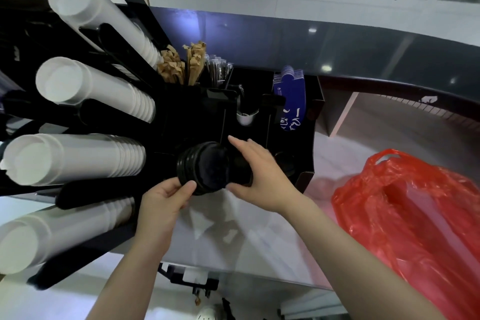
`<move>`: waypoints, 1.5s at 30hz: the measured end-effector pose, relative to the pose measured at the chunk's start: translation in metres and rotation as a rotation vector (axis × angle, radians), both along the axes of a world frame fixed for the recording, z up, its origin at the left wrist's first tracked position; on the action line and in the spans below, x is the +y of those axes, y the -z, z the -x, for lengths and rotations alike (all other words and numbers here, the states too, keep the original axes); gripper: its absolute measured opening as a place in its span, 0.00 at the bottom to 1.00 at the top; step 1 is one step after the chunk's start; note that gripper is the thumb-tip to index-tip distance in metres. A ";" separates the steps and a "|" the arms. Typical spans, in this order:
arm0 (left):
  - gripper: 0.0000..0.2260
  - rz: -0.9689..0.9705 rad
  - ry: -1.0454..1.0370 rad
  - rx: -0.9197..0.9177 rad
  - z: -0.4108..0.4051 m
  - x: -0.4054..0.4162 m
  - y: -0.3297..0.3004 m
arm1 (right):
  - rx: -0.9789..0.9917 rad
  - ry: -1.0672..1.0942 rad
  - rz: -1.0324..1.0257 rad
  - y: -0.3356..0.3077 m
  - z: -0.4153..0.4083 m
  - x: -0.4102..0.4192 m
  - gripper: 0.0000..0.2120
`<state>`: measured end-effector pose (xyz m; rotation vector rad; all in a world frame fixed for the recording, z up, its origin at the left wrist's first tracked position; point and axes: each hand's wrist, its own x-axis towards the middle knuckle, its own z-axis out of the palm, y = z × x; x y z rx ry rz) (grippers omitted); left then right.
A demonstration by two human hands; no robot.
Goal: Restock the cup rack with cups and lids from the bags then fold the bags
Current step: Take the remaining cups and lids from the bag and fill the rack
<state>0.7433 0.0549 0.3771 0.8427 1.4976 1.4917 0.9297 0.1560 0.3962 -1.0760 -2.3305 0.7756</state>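
Note:
A stack of black lids (205,167) lies on its side at the front of the black cup rack (315,101). My left hand (166,200) grips the stack's near left edge, thumb on its rim. My right hand (255,171) holds the stack's right end, fingers stretched over it and thumb underneath. Several rows of white cups (88,91) fill the rack's slanted tubes at left. A red plastic bag (410,218) lies crumpled on the counter at right.
The rack's back compartments hold brown sugar sticks (181,65), wrapped stirrers (217,70) and blue cup sleeves (291,96). A white marble counter (246,241) runs under my arms. A dark raised ledge (363,52) lies behind the rack.

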 end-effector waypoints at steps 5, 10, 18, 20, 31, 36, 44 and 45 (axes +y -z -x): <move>0.10 -0.080 0.112 0.214 -0.032 -0.006 -0.023 | 0.162 -0.063 0.055 -0.008 -0.010 -0.020 0.49; 0.10 -0.076 0.236 0.287 -0.051 -0.018 -0.035 | 0.300 -0.056 0.175 -0.008 -0.032 -0.032 0.46; 0.13 -0.033 0.257 0.587 -0.086 -0.037 -0.043 | 0.356 -0.039 0.171 0.006 -0.061 -0.053 0.44; 0.14 -0.033 0.268 0.607 -0.092 -0.043 -0.042 | 0.389 -0.043 0.198 0.011 -0.067 -0.059 0.44; 0.11 -0.075 0.397 0.443 -0.073 -0.100 -0.045 | 0.372 0.006 0.157 -0.004 -0.048 -0.126 0.49; 0.10 -0.127 0.477 0.417 -0.027 -0.142 -0.052 | 0.392 0.085 0.037 -0.017 -0.005 -0.184 0.47; 0.14 -0.193 0.527 0.254 0.053 -0.226 -0.061 | 0.392 0.190 -0.110 -0.027 0.080 -0.274 0.45; 0.14 -0.194 0.524 0.237 0.061 -0.235 -0.064 | 0.382 0.187 -0.112 -0.030 0.088 -0.280 0.46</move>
